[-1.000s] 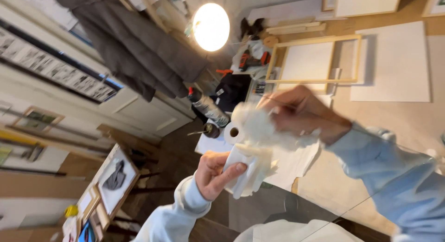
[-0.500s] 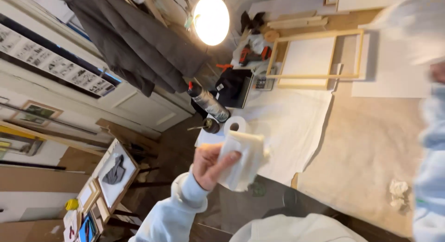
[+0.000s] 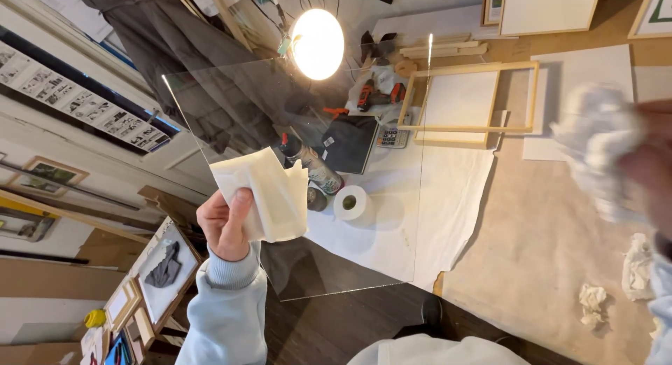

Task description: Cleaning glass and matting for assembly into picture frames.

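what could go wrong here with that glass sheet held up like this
The clear glass sheet seems held only by the left hand, pinched through a folded white paper near one edge, so it could slip or tilt. The right hand with its crumpled paper wad is off to the side, giving no support. A drop would likely hit the spray can and paper roll below.

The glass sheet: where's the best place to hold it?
Probably by an edge, as the left hand does: it pinches the glass sheet at its left edge through a folded paper. The sheet is thin, flat and held upright, so edges are the only grip, and paper spares the face smudges.
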